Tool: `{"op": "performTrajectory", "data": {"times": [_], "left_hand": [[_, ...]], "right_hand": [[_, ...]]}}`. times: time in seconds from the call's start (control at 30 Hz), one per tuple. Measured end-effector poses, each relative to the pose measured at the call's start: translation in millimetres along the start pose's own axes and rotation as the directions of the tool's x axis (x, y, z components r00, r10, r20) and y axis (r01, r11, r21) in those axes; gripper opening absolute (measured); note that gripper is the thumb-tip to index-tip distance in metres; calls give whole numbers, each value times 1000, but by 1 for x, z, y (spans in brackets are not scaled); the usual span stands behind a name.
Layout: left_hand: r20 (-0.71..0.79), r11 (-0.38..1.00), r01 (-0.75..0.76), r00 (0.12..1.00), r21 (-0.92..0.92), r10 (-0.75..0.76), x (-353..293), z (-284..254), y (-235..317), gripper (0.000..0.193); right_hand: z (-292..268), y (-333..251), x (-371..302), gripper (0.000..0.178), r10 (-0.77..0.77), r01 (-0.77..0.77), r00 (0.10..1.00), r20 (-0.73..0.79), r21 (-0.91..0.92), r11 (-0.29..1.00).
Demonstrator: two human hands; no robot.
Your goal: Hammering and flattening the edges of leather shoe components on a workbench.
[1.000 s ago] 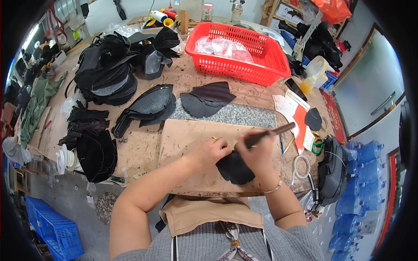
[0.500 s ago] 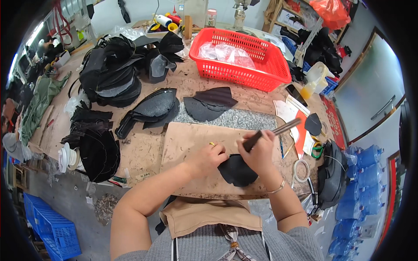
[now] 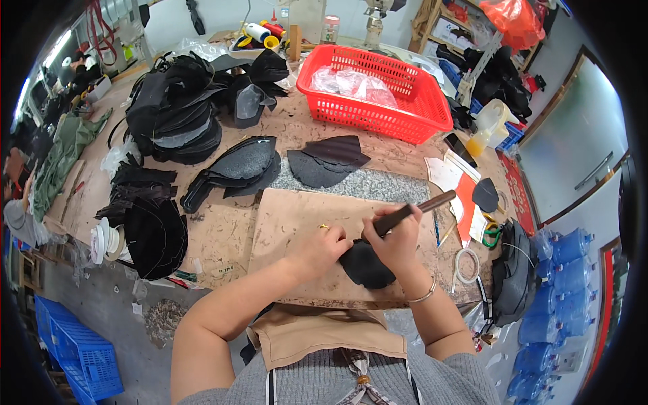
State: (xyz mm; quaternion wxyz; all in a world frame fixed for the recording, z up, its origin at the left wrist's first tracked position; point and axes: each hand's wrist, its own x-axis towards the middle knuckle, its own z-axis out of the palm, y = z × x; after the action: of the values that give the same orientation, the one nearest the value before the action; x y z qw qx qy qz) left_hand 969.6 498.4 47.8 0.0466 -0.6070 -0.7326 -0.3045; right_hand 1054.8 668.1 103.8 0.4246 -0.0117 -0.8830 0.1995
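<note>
On the brown board (image 3: 297, 223) at the near edge of the bench (image 3: 223, 236), a small black piece (image 3: 364, 266) lay flat between the person's 2 hands. The left hand (image 3: 320, 246), a ring on 1 finger, pressed down on the piece's left edge with its fingers curled together. The right hand (image 3: 398, 239) was clamped around a dark-handled tool (image 3: 405, 212), whose handle slanted up and to the right while its working end met the piece near the left fingertips. Just beyond the board, a grey stone slab (image 3: 364, 185) carried a few dark curved pieces (image 3: 324, 162). Farther back stood a red plastic basket (image 3: 378, 115) holding clear bags. Stacks of black cut pieces (image 3: 175, 121) covered the left side of the bench, and a roll of tape (image 3: 466, 265) lay to the right of the board.
</note>
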Motion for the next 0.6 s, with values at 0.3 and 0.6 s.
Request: {"op": "performTrajectory", "data": {"times": [0.3, 0.6], "left_hand": [[18, 999, 19, 1000, -48, -19, -3, -3, 2, 19], [-1, 995, 84, 996, 58, -85, -6, 2, 8, 19]], "right_hand": [[-1, -6, 5, 21, -56, 57, 998, 3, -50, 997], [3, 2, 3, 23, -41, 40, 994, 102, 17, 999]]}}
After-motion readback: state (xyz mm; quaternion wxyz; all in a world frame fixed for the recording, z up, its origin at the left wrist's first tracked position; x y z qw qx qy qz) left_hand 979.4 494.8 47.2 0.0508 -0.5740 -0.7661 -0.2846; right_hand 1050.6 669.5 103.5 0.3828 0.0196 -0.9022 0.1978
